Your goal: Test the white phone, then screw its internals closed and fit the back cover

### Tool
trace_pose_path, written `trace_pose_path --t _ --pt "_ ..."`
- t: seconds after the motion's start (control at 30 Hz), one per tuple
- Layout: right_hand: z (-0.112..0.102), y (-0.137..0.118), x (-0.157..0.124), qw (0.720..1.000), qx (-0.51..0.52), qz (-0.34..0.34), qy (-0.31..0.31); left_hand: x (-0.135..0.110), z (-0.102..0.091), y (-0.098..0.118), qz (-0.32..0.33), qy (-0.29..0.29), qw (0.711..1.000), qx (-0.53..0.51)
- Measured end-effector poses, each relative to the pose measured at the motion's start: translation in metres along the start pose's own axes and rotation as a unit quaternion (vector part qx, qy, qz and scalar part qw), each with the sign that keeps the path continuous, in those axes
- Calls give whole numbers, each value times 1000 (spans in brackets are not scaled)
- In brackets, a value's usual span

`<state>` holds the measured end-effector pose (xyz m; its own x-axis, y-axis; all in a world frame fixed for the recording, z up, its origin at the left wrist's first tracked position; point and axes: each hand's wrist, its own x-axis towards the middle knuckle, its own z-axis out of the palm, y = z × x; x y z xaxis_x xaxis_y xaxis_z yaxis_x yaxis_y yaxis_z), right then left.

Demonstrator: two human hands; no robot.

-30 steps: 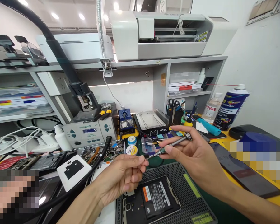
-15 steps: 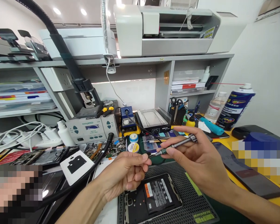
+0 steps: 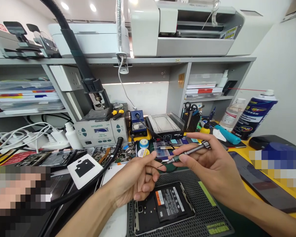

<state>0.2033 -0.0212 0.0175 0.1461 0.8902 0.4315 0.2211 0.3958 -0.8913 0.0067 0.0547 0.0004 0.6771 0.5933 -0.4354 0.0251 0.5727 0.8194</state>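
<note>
My right hand (image 3: 214,168) grips a slim grey precision screwdriver (image 3: 191,150) with a green collar, its thin tip pointing left and down. That tip is at the forefinger of my left hand (image 3: 138,179); whether it touches the skin I cannot tell. The thumb and forefinger of my left hand are apart, the other fingers loosely curled, and I see nothing held there. Below both hands lies an opened phone (image 3: 148,219) with its black battery (image 3: 171,202) exposed. It rests on a dark perforated mat (image 3: 209,215); my left fingers hide its upper left part.
A black hose (image 3: 111,158) crosses the left side over a white card (image 3: 85,169). Behind stand a hot-air station (image 3: 98,131), a soldering station (image 3: 137,123) and a hot plate (image 3: 164,123). A dark phone (image 3: 259,181) lies right, below a blue spray can (image 3: 255,113).
My left thumb has lifted away from the forefinger, opening the pinch at the screwdriver's tip. The right hand keeps its grip. The whole view has shifted slightly.
</note>
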Motion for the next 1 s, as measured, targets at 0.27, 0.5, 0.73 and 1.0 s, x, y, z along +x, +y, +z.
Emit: trace_pose_path --t 0.27,0.5,0.73,1.0 --pt "9 -2 -2 991 16 52 -125 0 -21 4 101 106 978 148" --pt "23 -3 -3 962 -123 43 -238 -6 -32 6 101 103 946 292" --pt "29 -7 7 948 -155 29 -275 -8 -39 10 90 60 902 418" --pt "36 -9 8 937 -181 15 -299 -12 -37 12 71 53 872 481"
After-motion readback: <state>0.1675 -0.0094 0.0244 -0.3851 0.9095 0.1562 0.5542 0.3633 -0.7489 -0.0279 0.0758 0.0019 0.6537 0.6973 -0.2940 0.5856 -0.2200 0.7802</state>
